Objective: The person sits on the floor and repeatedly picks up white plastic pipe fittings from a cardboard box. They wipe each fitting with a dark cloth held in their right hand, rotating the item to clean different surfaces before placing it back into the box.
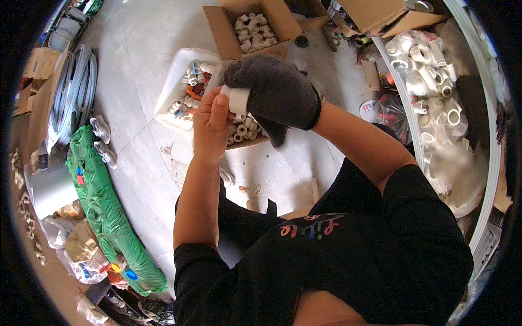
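My bare left hand (213, 122) grips a white plastic pipe fitting (239, 101), its thumb resting on top. A dark grey glove covers my right hand (277, 91), which is right up against the fitting's right end. The glove hides that end and most of its own fingers, so I cannot tell whether they close on it. Beneath both hands, a cardboard box edge (255, 143) shows with small white pipe fittings (242, 131) inside. Beside my left hand stands a white plastic tub (163, 102) of mixed fittings and valves, some with blue or orange parts.
An open cardboard box (281, 24) of white fittings stands ahead. On the right, a white-edged shelf (401, 89) holds bagged pipe fittings (438, 81). Leftward are a long green plastic-wrapped bundle (108, 212), a pair of shoes (104, 140) and coiled grey tubing (73, 93).
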The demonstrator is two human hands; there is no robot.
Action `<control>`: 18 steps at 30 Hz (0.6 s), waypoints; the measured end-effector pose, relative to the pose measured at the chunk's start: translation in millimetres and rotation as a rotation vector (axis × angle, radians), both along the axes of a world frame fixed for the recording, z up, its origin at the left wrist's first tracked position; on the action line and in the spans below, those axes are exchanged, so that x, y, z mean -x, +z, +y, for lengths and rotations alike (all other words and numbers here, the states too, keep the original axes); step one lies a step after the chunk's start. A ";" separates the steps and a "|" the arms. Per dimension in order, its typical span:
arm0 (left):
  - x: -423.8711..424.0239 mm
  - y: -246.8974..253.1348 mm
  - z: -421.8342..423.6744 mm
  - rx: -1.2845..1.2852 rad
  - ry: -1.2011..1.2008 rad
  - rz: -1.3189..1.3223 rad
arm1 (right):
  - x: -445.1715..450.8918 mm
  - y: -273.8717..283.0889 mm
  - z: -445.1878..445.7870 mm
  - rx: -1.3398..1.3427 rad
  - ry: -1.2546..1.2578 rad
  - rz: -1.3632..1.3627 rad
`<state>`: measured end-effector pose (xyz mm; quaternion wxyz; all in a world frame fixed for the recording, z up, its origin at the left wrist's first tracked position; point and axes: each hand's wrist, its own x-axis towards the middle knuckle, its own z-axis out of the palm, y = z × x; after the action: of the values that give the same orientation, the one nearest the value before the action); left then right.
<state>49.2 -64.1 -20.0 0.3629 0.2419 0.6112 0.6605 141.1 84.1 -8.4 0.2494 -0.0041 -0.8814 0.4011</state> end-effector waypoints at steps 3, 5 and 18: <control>4.2 -6.0 -0.1 0.023 0.001 -0.115 | 4.0 3.2 2.7 -0.064 -0.064 0.072; 5.2 -4.4 5.6 -0.046 0.103 -0.220 | 9.4 3.8 2.8 0.097 -0.014 0.109; 4.9 -50.5 7.1 0.103 0.030 -0.531 | 3.1 14.7 22.4 0.401 0.089 0.050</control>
<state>44.3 -56.9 -70.5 0.5124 0.0324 0.5307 0.6743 138.0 106.6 6.2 0.2471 -0.0047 -0.7769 0.5791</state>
